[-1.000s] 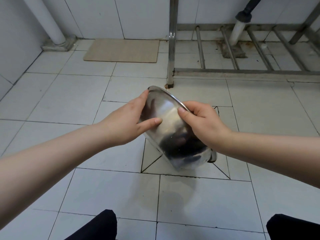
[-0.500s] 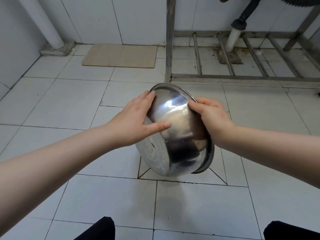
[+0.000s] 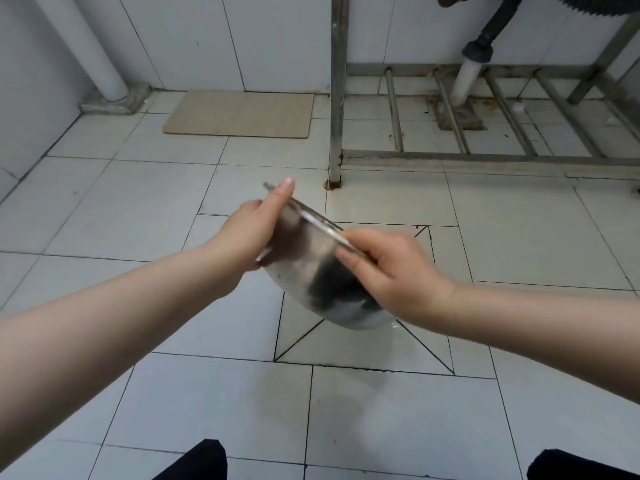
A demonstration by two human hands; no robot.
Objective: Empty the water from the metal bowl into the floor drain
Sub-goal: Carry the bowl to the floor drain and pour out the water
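Head view, looking down at a tiled floor.

Bowl: metal, held in the air between both hands, over the patch of floor where the tiles are cut with diagonal lines. It is tipped steeply, underside toward the camera, rim running from upper left to lower right along its far edge. The mouth faces away and cannot be seen. The outline is motion-blurred, especially at the low end. No stream of water can be made out. The drain itself is not visible; the bowl covers the centre of the diagonal-cut patch.

Left hand: grips the upper left part of the rim. One finger lies straight along the rim, tip pointing up and away; the rest wrap the bowl's side.

Right hand: grips the lower right part of the rim, fingers curled over the edge, thumb against the underside.

Surroundings: a beige mat lies on the floor by the far wall. A metal rack stands right of it, one leg coming down just beyond the bowl. A white pipe enters the floor under the rack, and another white pipe stands in the far left corner. Dark trouser knees show at the bottom edge.
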